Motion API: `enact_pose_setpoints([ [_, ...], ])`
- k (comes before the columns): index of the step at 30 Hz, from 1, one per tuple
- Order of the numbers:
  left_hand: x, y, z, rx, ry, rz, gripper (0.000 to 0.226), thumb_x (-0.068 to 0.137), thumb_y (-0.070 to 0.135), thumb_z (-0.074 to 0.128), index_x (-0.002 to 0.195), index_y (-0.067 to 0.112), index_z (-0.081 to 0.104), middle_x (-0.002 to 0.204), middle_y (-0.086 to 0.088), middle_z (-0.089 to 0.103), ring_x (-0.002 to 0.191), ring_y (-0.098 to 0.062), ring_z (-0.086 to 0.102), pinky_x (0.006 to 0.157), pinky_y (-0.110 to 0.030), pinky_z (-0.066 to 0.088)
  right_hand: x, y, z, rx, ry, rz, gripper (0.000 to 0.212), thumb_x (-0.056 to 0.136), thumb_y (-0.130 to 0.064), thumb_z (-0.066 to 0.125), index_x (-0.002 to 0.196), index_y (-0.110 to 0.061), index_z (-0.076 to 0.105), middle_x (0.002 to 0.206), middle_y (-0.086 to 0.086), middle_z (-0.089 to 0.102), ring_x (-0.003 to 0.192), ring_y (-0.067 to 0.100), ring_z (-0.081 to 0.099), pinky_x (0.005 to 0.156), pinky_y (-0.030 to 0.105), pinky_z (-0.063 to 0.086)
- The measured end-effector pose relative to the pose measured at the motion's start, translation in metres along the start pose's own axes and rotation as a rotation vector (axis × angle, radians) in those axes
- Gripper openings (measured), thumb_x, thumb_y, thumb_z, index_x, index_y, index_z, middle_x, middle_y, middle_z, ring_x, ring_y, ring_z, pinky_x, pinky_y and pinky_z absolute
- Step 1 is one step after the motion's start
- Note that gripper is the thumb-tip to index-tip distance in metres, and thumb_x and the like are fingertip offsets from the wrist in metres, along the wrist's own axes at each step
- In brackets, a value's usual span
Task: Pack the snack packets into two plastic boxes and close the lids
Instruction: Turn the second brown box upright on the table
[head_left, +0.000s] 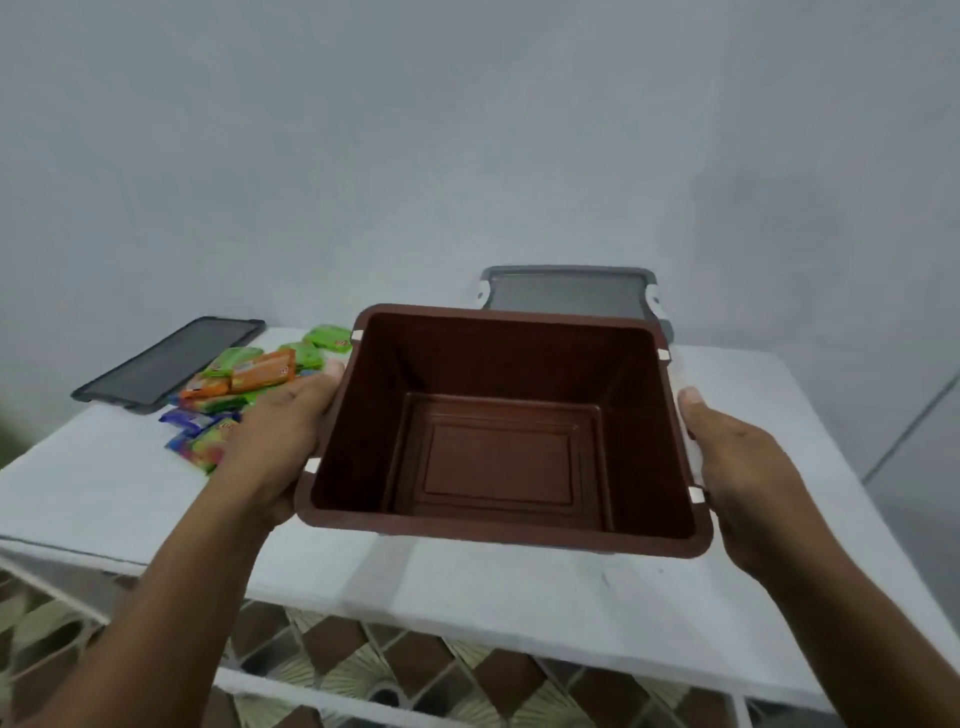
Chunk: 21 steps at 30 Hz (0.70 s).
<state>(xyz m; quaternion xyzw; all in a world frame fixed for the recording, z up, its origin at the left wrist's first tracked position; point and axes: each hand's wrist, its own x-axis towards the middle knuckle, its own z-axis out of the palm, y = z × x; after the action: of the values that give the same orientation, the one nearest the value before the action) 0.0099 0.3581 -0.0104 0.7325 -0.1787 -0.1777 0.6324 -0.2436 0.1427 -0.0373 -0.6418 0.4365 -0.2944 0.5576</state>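
An empty brown plastic box (498, 441) with small white clips on its rim is lifted above the white table (104, 493). My left hand (275, 436) grips its left side, thumb along the rim. My right hand (737, 467) grips its right side. Behind my left hand lies a pile of snack packets (244, 374) in green, orange and blue. A dark grey lid (166, 364) rests flat at the table's far left. Behind the brown box stands a grey box with a lid (571, 288), mostly hidden.
The table stands against a pale wall (467, 130). Its front edge runs below the box, with a white metal frame and a patterned tiled floor (363, 665) under it. Bare tabletop lies in front of and to the right of the box.
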Motion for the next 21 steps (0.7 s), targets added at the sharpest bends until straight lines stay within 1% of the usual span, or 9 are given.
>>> enact_pose_setpoints([
  [4, -0.014, -0.023, 0.015, -0.004, 0.005, -0.101, 0.036, 0.101, 0.038, 0.056, 0.083, 0.013, 0.075, 0.075, -0.002, 0.070, 0.067, -0.011, 0.063, 0.055, -0.024, 0.046, -0.007, 0.022, -0.017, -0.006, -0.020, 0.035, 0.047, 0.100, -0.052, 0.049, 0.090, -0.017, 0.079, 0.086, 0.002, 0.078, 0.090, 0.025, 0.072, 0.074, 0.041, 0.058],
  [8, -0.022, -0.041, 0.018, -0.009, 0.029, -0.157, 0.042, 0.101, 0.037, 0.057, 0.093, -0.002, 0.069, 0.082, -0.014, 0.062, 0.075, -0.022, 0.059, 0.059, -0.030, 0.042, -0.008, 0.044, -0.016, 0.007, -0.026, 0.104, 0.046, 0.099, -0.050, 0.052, 0.087, -0.016, 0.080, 0.083, 0.002, 0.078, 0.090, 0.026, 0.072, 0.081, 0.050, 0.060],
  [10, -0.024, -0.049, 0.021, -0.035, 0.033, -0.209, 0.039, 0.102, 0.036, 0.056, 0.092, 0.001, 0.072, 0.084, -0.014, 0.063, 0.066, -0.016, 0.062, 0.052, -0.027, 0.045, -0.005, 0.054, -0.014, -0.005, -0.027, 0.138, 0.045, 0.099, -0.051, 0.053, 0.088, -0.016, 0.080, 0.086, 0.004, 0.077, 0.092, 0.027, 0.070, 0.081, 0.050, 0.059],
  [12, -0.026, -0.057, 0.025, -0.044, 0.032, -0.247, 0.036, 0.103, 0.036, 0.055, 0.087, 0.010, 0.075, 0.080, -0.009, 0.068, 0.054, -0.005, 0.064, 0.043, -0.022, 0.047, -0.002, 0.061, -0.010, -0.016, -0.040, 0.148, 0.046, 0.099, -0.050, 0.053, 0.087, -0.015, 0.079, 0.087, 0.006, 0.077, 0.092, 0.028, 0.070, 0.072, 0.043, 0.059],
  [13, -0.026, -0.062, 0.026, -0.037, 0.029, -0.270, 0.036, 0.103, 0.037, 0.055, 0.087, 0.012, 0.075, 0.076, -0.005, 0.071, 0.051, -0.002, 0.064, 0.044, -0.022, 0.049, -0.002, 0.063, -0.007, -0.029, -0.046, 0.142, 0.047, 0.100, -0.050, 0.051, 0.087, -0.013, 0.079, 0.088, 0.006, 0.076, 0.091, 0.028, 0.070, 0.066, 0.039, 0.057],
  [15, -0.024, -0.070, 0.027, -0.043, 0.024, -0.313, 0.037, 0.103, 0.040, 0.053, 0.093, 0.012, 0.076, 0.073, 0.001, 0.074, 0.053, -0.001, 0.066, 0.055, -0.026, 0.053, -0.001, 0.070, -0.002, -0.092, -0.046, 0.118, 0.053, 0.102, -0.050, 0.047, 0.085, -0.009, 0.075, 0.086, 0.010, 0.073, 0.087, 0.030, 0.068, 0.059, 0.035, 0.052],
  [16, -0.024, -0.072, 0.027, -0.047, 0.023, -0.316, 0.038, 0.103, 0.041, 0.053, 0.096, 0.012, 0.076, 0.074, 0.001, 0.075, 0.055, -0.002, 0.066, 0.059, -0.028, 0.052, 0.001, 0.075, 0.000, -0.129, -0.037, 0.096, 0.056, 0.102, -0.052, 0.045, 0.083, -0.006, 0.073, 0.084, 0.014, 0.071, 0.086, 0.033, 0.067, 0.059, 0.038, 0.053],
  [19, -0.019, -0.076, 0.024, -0.041, 0.003, -0.294, 0.037, 0.104, 0.040, 0.051, 0.099, 0.014, 0.077, 0.084, -0.002, 0.077, 0.063, -0.004, 0.069, 0.063, -0.028, 0.052, 0.001, 0.082, 0.003, -0.245, -0.006, 0.017, 0.062, 0.101, -0.054, 0.044, 0.081, 0.001, 0.063, 0.081, 0.022, 0.065, 0.083, 0.041, 0.063, 0.068, 0.050, 0.054],
  [21, -0.016, -0.074, 0.024, -0.053, -0.002, -0.287, 0.036, 0.103, 0.041, 0.052, 0.097, 0.018, 0.078, 0.086, 0.000, 0.078, 0.069, -0.005, 0.071, 0.065, -0.029, 0.053, 0.003, 0.082, 0.005, -0.267, 0.008, -0.014, 0.057, 0.103, -0.047, 0.043, 0.081, 0.003, 0.061, 0.079, 0.022, 0.064, 0.083, 0.042, 0.061, 0.068, 0.051, 0.054],
])
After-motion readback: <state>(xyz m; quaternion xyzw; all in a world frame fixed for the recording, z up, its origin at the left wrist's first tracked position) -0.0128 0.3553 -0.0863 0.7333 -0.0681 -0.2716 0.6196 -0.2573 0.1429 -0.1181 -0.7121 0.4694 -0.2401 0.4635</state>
